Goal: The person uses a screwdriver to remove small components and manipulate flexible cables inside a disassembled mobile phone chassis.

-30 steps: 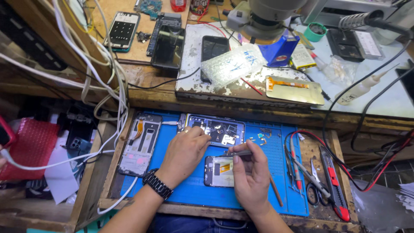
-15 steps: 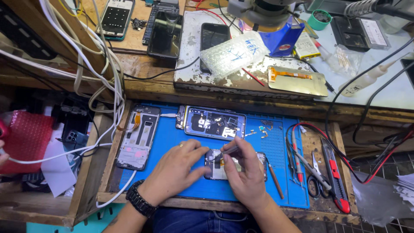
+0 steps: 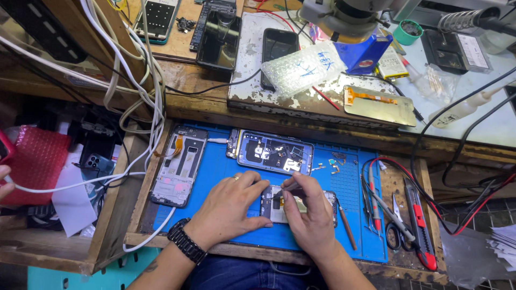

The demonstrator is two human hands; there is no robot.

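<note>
Tweezers (image 3: 290, 188) sit pinched in the right hand (image 3: 309, 220), tips on an opened phone (image 3: 274, 207) lying on the blue mat (image 3: 226, 166). Left hand (image 3: 228, 207) grips the phone's left edge, steadying it.

A dark phone screen (image 3: 279, 51) lies face up in the upper middle of the frame, and beside it, to the right, a clear bubble-wrap package (image 3: 303, 67) with blue marks. A gold display panel (image 3: 379, 104) rests at upper right. At the left edge – a red bubble-wrap bag (image 3: 35, 161). At top left, one more phone screen (image 3: 158, 19), black.
</note>
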